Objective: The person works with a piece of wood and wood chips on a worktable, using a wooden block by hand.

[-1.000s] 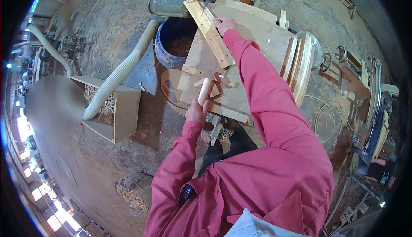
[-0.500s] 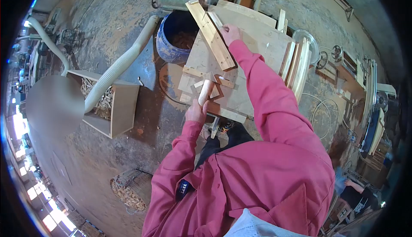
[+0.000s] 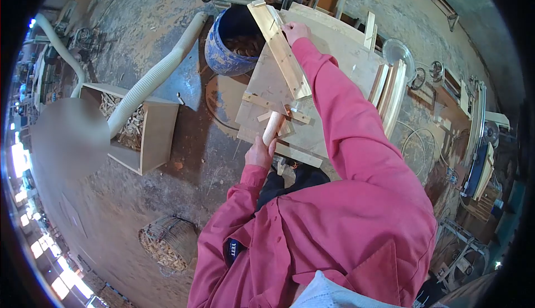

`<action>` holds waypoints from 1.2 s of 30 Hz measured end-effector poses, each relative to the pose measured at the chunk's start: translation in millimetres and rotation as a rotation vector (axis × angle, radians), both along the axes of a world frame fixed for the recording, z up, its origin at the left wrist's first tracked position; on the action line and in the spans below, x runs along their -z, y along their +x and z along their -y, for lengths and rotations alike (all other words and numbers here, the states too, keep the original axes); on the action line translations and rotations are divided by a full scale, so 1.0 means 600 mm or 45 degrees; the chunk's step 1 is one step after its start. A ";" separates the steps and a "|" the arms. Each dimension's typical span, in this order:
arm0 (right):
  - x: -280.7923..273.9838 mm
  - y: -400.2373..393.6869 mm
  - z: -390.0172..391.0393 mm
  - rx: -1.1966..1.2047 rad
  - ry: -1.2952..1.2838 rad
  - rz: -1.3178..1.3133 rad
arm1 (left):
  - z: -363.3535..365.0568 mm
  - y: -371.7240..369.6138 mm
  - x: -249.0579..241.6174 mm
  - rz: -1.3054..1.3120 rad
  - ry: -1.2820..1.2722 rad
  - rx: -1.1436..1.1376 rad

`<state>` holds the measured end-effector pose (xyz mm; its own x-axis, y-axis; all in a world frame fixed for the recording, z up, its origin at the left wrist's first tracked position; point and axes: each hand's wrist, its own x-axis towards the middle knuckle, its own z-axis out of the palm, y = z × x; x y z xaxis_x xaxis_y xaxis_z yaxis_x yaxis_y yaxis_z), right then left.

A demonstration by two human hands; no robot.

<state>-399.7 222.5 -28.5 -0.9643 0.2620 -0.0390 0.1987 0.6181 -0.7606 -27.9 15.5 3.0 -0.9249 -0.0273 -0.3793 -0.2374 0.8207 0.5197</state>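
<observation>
My left hand (image 3: 259, 153) is closed around the near end of a pale, rounded piece of wood (image 3: 272, 128). Its far end reaches over small wooden blocks and a crosspiece (image 3: 257, 100) fixed at the worktable's near side. Across the worktable (image 3: 334, 85), my right hand (image 3: 297, 32) has its fingers curled on the end of a short, light wooden strip (image 3: 275, 16), partly hidden by the fingers. This strip lies beside a long wooden plank (image 3: 283, 56) that is set at a slant on the tabletop.
A blue barrel (image 3: 214, 56) stands left of the table. A ribbed hose (image 3: 159, 82) runs into a box (image 3: 159, 141) of wood offcuts. Several long strips (image 3: 390, 93) lie at the table's right, near a round disc (image 3: 398, 51). A wire basket (image 3: 167, 244) of offcuts is on the floor.
My right hand has moved farther away along the plank, with the short strip. My left hand still holds the rounded wood, slightly shifted. The whole view has turned a little.
</observation>
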 end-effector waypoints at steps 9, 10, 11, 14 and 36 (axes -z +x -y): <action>0.034 -0.024 -0.008 -0.018 0.021 -0.136 | -0.003 0.000 0.046 -0.082 -0.001 0.012; 0.037 -0.028 -0.009 -0.020 -0.006 -0.138 | -0.003 0.000 0.056 -0.107 -0.006 -0.008; 0.033 -0.026 -0.006 -0.022 -0.035 -0.140 | -0.003 -0.001 0.063 -0.116 -0.014 0.001; 0.020 -0.018 -0.006 0.007 0.021 -0.152 | -0.003 -0.001 0.080 -0.119 -0.007 0.005; 0.025 0.093 -0.044 -0.044 0.008 -0.203 | 0.000 0.001 0.033 -0.044 -0.003 -0.030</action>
